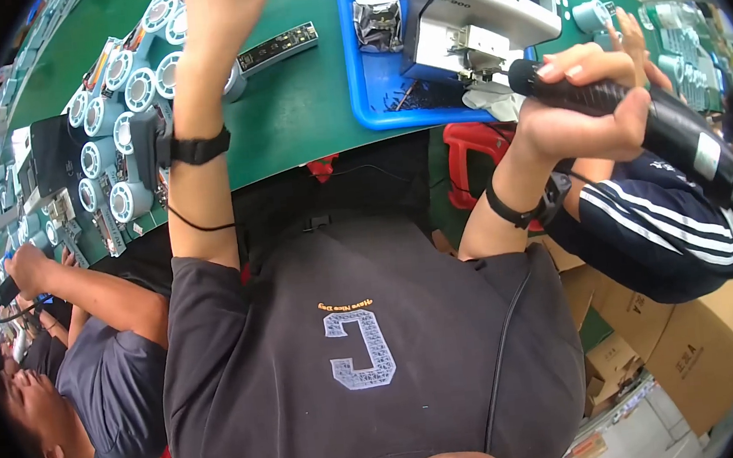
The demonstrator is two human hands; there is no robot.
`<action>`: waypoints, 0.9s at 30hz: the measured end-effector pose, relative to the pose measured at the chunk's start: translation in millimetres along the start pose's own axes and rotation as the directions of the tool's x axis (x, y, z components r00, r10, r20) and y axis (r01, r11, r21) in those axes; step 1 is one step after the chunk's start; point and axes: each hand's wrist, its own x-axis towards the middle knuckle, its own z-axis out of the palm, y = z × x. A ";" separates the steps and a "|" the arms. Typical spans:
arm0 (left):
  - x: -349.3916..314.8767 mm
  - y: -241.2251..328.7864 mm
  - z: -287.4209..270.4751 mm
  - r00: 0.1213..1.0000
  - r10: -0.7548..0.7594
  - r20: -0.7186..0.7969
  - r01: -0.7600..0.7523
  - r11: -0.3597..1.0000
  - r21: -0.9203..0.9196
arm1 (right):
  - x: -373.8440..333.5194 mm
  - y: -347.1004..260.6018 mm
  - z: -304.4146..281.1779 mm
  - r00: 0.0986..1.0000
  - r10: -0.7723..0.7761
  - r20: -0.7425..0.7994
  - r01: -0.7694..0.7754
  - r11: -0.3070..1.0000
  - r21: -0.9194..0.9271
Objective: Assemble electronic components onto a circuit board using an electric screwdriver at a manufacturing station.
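Observation:
My right hand (pixel 586 101) is closed around a thick black cylindrical electric screwdriver (pixel 676 128). Its narrower dark end points left, towards the front of a white-and-black screw feeder (pixel 468 41); whether the two touch I cannot tell. At the top edge my left hand (pixel 230 10) reaches far over the green table, and its fingers are cut off by the picture's edge. By my left wrist lies a part with a long dark circuit board (pixel 278 48) and a pale blue end. Many pale blue parts with round, fan-like faces (pixel 140 90) crowd the table left of my forearm.
The feeder stands in a blue tray (pixel 357 90) with dark screws (pixel 433 95) scattered in it. A red stool (pixel 465 164) is below the green table (pixel 304 117). Co-workers sit close at left (pixel 110 382) and right (pixel 646 231). Cardboard boxes (pixel 699 348) stand at lower right.

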 end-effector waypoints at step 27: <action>-180.3 -14.4 -25.1 0.973 0.196 0.119 -0.192 0.980 -0.046 | -67.2 -29.5 91.8 0.995 -0.036 0.093 0.018 0.981 0.191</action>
